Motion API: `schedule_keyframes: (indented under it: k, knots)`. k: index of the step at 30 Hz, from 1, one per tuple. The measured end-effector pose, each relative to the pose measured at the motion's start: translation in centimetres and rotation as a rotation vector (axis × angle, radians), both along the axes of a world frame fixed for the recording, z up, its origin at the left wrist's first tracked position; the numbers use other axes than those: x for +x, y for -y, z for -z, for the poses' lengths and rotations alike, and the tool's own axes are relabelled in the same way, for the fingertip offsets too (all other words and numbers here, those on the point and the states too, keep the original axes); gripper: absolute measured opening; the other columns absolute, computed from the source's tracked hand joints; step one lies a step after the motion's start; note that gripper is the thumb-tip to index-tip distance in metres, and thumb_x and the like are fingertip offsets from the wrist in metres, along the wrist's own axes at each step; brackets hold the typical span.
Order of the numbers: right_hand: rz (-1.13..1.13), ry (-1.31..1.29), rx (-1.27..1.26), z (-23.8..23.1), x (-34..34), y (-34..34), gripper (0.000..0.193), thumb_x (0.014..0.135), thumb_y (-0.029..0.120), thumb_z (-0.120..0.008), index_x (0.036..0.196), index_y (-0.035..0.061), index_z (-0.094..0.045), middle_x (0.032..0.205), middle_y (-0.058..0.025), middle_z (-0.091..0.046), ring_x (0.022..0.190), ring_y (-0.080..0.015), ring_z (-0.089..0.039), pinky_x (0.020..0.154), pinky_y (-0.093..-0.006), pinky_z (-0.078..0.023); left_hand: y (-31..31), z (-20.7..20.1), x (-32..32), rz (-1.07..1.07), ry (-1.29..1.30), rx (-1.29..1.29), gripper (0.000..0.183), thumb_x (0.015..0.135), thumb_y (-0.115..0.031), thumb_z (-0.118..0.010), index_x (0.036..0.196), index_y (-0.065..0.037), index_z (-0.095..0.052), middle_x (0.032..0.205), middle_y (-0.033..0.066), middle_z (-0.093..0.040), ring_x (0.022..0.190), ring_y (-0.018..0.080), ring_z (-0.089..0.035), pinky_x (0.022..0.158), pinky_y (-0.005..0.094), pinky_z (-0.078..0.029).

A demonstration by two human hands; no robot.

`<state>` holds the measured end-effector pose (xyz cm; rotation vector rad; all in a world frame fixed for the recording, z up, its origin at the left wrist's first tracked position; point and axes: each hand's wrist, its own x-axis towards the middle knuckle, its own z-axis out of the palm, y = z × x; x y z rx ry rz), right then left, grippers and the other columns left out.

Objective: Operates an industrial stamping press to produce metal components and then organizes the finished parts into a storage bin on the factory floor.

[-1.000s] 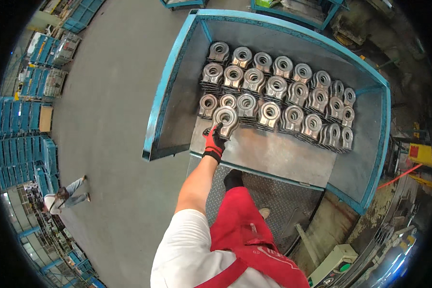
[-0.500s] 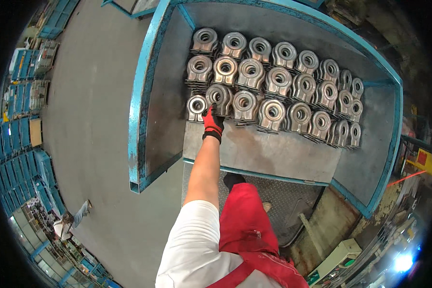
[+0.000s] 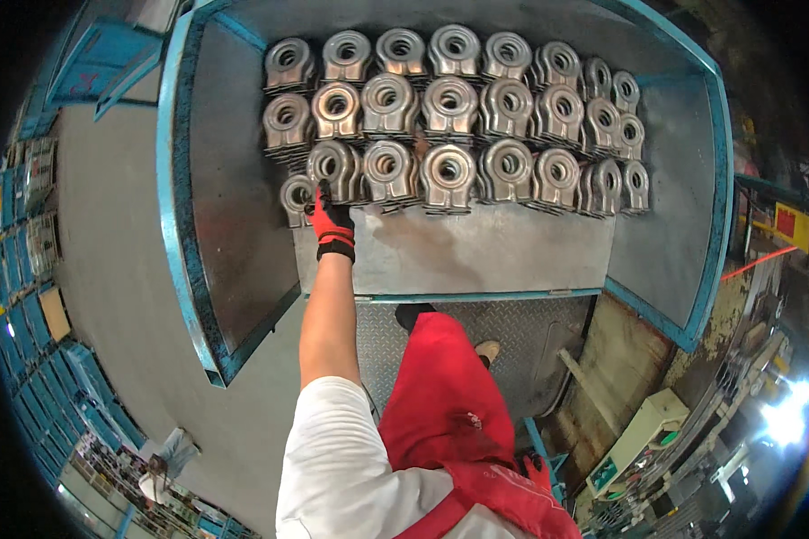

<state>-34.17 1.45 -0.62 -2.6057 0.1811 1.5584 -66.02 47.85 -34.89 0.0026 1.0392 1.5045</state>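
Note:
Stamped metal brackets with round holed heads stand stacked in three rows inside a blue-framed metal bin. My left hand [image 3: 332, 216], in a red and black glove, is at the left end of the nearest row. Its fingers close on the lower edge of a bracket [image 3: 334, 167] on top of a stack, thumb toward the face; some fingers are hidden. Just left of the glove sits a lower stack with a bracket [image 3: 297, 197] on top. My right hand [image 3: 537, 469], also gloved, shows only partly beside my red trousers, low in view; its fingers cannot be made out.
The bin's blue side frame [image 3: 173, 180] rises left of my arm, and its front lip [image 3: 476, 296] runs below the stacks. I stand on a diamond-plate step [image 3: 539, 341]. A pale box [image 3: 638, 440] is at lower right. Another person [image 3: 166, 467] is far off at lower left.
The view has turned, so the bin sits further left and higher. My left hand stays at the same stack. Part of my right glove has come into view low down.

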Motion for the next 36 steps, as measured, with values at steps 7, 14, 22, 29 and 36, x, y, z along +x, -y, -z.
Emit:
schedule_keyframes:
  k: [7,14,22,29,36]
  knots:
    - [-0.090,-0.044,-0.025,1.1,-1.8,-3.5,0.034,0.080,0.021,-0.058,0.107,0.0014,-0.052,0.092,-0.0073,-0.058,0.080,-0.0153,-0.054,0.069,-0.0272,-0.044,-1.0,0.3,2.6,-0.313,-0.751,-0.538,0.080,0.066,-0.029,-0.072,0.126,0.001,-0.027,0.122,0.0198,-0.041,0.109,0.0311,-0.043,0.093,0.0402,-0.033]
    - [0.160,-0.185,0.360,1.7,0.0,-4.9,0.038,0.082,0.025,-0.054,0.110,0.0005,-0.049,0.097,-0.0106,-0.058,0.083,-0.0175,-0.055,0.075,-0.0292,-0.044,2.0,-6.2,4.2,0.263,-0.705,-0.526,0.064,0.074,-0.039,-0.061,0.122,-0.003,-0.036,0.117,0.0138,-0.047,0.101,0.0264,-0.048,0.079,0.0373,-0.044]
    - [0.052,0.182,0.486,-0.4,4.9,-4.7,0.045,0.080,0.034,-0.055,0.111,0.0023,-0.048,0.097,-0.0106,-0.058,0.085,-0.0166,-0.053,0.077,-0.0276,-0.041,14.0,-14.4,12.1,1.190,-0.209,-0.424,0.035,0.079,-0.034,-0.053,0.103,-0.007,-0.051,0.082,0.0087,-0.056,0.072,0.0207,-0.054,0.065,0.0340,-0.045]
    - [0.538,0.762,0.850,-3.3,19.8,1.0,0.049,0.080,0.033,-0.057,0.112,-0.0020,-0.047,0.100,-0.0071,-0.056,0.087,-0.0145,-0.049,0.080,-0.0275,-0.039,20.9,-27.6,34.6,1.805,-0.006,0.001,0.044,0.083,-0.027,-0.054,0.119,-0.006,-0.040,0.106,0.0101,-0.051,0.095,0.0199,-0.052,0.076,0.0335,-0.045]
    - [0.443,0.819,1.064,-8.2,41.0,1.8,0.050,0.084,0.031,-0.050,0.120,-0.0021,-0.041,0.121,-0.0150,-0.044,0.111,-0.0228,-0.040,0.094,-0.0299,-0.029,27.6,-30.9,57.4,1.777,0.095,0.160,0.062,0.085,-0.033,-0.050,0.134,-0.023,-0.014,0.127,0.0064,-0.035,0.112,0.0251,-0.040,0.087,0.0379,-0.038]
